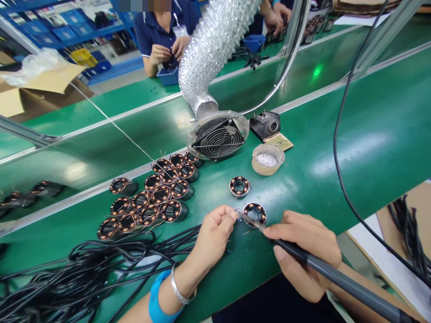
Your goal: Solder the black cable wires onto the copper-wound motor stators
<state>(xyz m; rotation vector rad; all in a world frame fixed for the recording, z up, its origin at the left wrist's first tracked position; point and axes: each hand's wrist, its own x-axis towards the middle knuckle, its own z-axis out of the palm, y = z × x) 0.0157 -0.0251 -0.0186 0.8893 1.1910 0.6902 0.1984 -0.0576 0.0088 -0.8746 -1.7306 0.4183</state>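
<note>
As a black-and-grey, pen-shaped soldering iron is held by the right hand, thin wire pinched by the left hand beside a copper-wound dark ring on the green bench, fingertips could be burned by a slipping tip!

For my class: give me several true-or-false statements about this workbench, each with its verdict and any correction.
1. The right hand holds a soldering iron. True.
2. Its tip points away from the left hand. False: it points towards that hand.
3. Black cables lie on the green bench. True.
4. The blue band is on the right arm. False: it is on the left arm.
5. A round tub holds silvery bits. True.
</note>
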